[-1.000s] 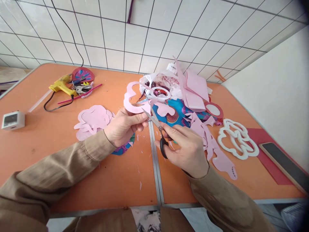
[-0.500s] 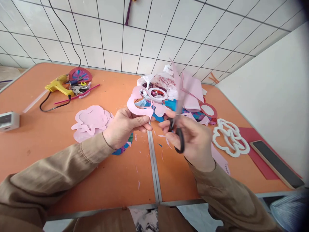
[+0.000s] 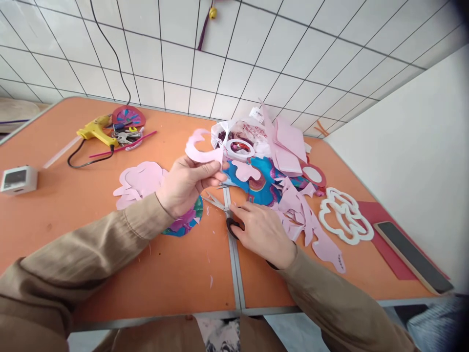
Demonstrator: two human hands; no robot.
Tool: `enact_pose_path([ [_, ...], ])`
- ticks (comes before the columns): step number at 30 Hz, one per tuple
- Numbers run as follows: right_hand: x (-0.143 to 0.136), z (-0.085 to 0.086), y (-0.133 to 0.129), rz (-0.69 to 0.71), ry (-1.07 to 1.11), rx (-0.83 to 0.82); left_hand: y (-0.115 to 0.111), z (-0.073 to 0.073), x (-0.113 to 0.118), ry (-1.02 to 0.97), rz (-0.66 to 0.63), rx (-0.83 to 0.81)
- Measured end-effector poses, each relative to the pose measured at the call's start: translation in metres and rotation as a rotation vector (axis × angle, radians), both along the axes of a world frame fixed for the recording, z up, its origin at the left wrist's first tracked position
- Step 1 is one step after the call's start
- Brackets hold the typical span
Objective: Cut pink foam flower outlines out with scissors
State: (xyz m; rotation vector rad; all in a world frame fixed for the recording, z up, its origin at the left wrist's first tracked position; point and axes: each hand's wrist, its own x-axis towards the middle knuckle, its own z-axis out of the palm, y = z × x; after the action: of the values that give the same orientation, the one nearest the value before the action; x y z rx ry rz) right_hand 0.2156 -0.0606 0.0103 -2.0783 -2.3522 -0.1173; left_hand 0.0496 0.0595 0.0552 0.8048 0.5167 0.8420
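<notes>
Lowered since the earlier frame: black-handled metal scissors (image 3: 226, 210), mid orange table (image 3: 190, 278), right hand (image 3: 262, 232) at handles, grip unclear. Curved pink paper cutout (image 3: 203, 155): raised, clamped in left hand (image 3: 183, 186). Left: pile of pink paper shapes (image 3: 141, 178).

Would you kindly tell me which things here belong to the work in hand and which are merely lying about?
Seemingly in the job:
- curved pink piece, in the left hand
- scissors, at the right hand
- pink scraps, probably

Apparently lying about:
- yellow glue gun
- keys
- white boxy device
</notes>
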Motion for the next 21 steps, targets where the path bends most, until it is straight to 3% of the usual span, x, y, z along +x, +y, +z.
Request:
enact_pose_path([
  [4, 0.001, 0.000, 0.001, 0.014, 0.042, -0.027, -0.008, -0.009, 0.002, -0.024, -0.117, 0.066],
  [8, 0.007, -0.002, -0.002, -0.047, 0.320, -0.160, -0.014, -0.008, 0.002, -0.021, -0.145, 0.124],
  [11, 0.014, -0.002, -0.006, 0.032, 0.589, -0.182, -0.018, -0.006, 0.002, -0.011, -0.132, 0.198],
  [13, 0.017, 0.003, -0.009, 0.043, 0.707, -0.074, -0.021, -0.006, 0.002, 0.001, -0.103, 0.277],
  [16, 0.015, 0.020, -0.013, -0.002, 0.839, 0.340, -0.025, -0.005, 0.001, 0.041, -0.059, 0.401],
  [18, 0.009, 0.036, -0.013, 0.064, 0.925, 0.556, -0.028, -0.005, 0.000, 0.057, -0.034, 0.459],
  [21, -0.004, 0.055, -0.010, 0.202, 0.922, 0.674, -0.030, -0.004, -0.001, 0.049, -0.016, 0.516],
])
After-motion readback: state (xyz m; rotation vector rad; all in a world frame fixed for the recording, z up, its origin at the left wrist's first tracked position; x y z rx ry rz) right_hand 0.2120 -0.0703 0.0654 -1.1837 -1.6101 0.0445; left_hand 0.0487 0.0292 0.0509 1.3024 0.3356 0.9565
